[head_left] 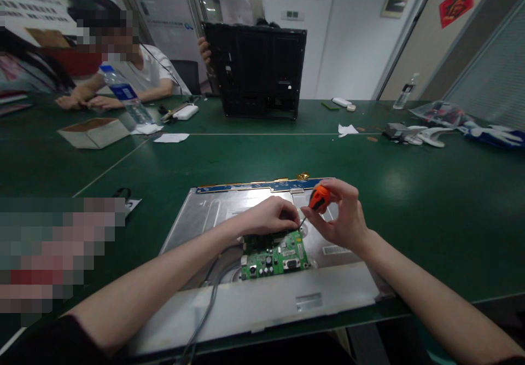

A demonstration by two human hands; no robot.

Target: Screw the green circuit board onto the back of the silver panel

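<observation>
My right hand (340, 212) grips a screwdriver (319, 197) by its orange and black handle. The thin shaft slants down to the left and its tip meets the upper right corner of a green circuit board (270, 255). Close by the tip, my left hand (274, 215) has its fingers curled together over the board's top edge; what they pinch, if anything, is hidden. The board lies on the metal back of a display panel (192, 217). A blue strip board (246, 187) runs along the panel's far edge, and grey cables (213, 294) trail from the board's left side.
Across the green table (410, 190) a person's hand holds up a black monitor casing (258, 72). A small open box (94, 133) and a water bottle (127, 94) stand at left. White gloves (422, 134) lie at right. Another person sits at back left.
</observation>
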